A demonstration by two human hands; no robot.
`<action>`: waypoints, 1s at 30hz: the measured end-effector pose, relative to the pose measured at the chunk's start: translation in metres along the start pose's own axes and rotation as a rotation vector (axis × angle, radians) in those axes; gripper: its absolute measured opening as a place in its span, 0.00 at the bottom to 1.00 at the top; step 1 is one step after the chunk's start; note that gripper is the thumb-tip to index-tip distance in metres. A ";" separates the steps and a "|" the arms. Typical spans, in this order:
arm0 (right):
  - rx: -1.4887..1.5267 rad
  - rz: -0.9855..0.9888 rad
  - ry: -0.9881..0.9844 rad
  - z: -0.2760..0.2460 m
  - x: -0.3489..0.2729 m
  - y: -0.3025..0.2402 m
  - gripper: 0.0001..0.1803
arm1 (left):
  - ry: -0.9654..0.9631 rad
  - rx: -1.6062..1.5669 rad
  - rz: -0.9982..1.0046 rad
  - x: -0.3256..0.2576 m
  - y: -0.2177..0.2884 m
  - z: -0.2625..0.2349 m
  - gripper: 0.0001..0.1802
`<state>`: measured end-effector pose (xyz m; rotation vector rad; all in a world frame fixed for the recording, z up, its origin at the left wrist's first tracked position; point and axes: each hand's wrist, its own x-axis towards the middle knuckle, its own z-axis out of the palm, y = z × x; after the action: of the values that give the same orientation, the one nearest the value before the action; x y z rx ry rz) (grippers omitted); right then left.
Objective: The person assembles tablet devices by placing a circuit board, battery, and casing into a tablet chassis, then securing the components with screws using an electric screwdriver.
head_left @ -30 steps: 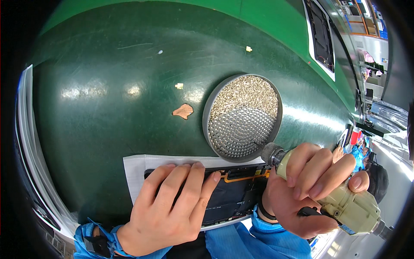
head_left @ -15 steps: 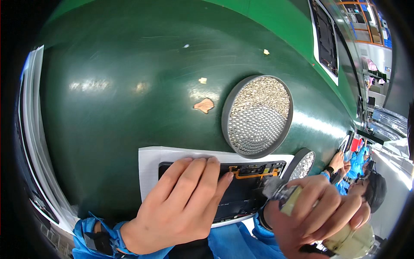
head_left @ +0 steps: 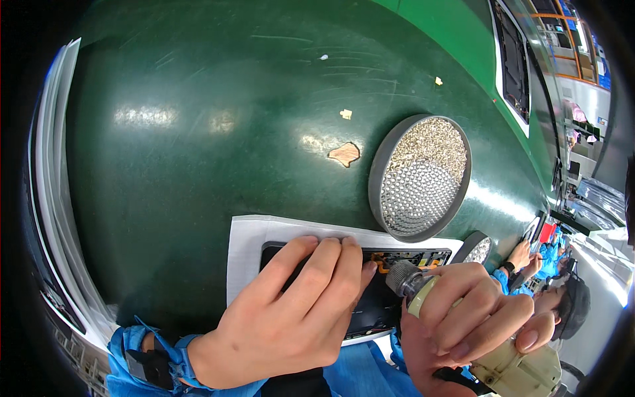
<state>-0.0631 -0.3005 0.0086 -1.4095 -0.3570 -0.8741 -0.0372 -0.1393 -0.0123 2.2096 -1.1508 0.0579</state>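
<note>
A flat black device [head_left: 378, 309], tablet-like with gold-orange ribbon cable and small parts along its far edge, lies on a white sheet [head_left: 246, 259]. My left hand [head_left: 291, 311] rests flat across its left part, fingers stretched together and palm down, thumb at the far-edge parts. In my right hand [head_left: 463, 317] is a cream-coloured power screwdriver [head_left: 519, 367] with a grey knurled collar, my fingers wrapped round its body. Its front end sits over the right part of the device, near the ribbon cable; the tip is not distinguishable.
A round grey tray [head_left: 423, 223] of small gold screws stands beyond the device. A smaller tray [head_left: 476, 248] is beside it. Scraps such as a tan flake [head_left: 344, 154] lie on the green table [head_left: 198, 172]. Stacked white sheets [head_left: 59, 165] edge the left; a co-worker [head_left: 572, 288] sits at right.
The screwdriver's front end, blurred before, has come left and a little up with my right hand and shows sharper. The trays and scraps appear further right as the view shifted. My left hand stays on the device.
</note>
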 end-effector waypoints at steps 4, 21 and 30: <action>-0.030 0.021 -0.059 -0.007 0.003 -0.006 0.35 | 0.004 0.004 0.002 0.004 0.003 0.002 0.16; 0.046 -0.004 -0.242 -0.024 0.013 0.012 0.38 | -0.049 -0.011 0.077 0.014 0.000 0.008 0.13; 0.038 0.104 -0.136 -0.017 -0.001 0.019 0.47 | -0.033 -0.006 -0.018 -0.004 -0.020 0.000 0.21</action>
<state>-0.0553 -0.3175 -0.0082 -1.4428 -0.3971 -0.6855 -0.0244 -0.1279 -0.0236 2.2232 -1.1478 0.0109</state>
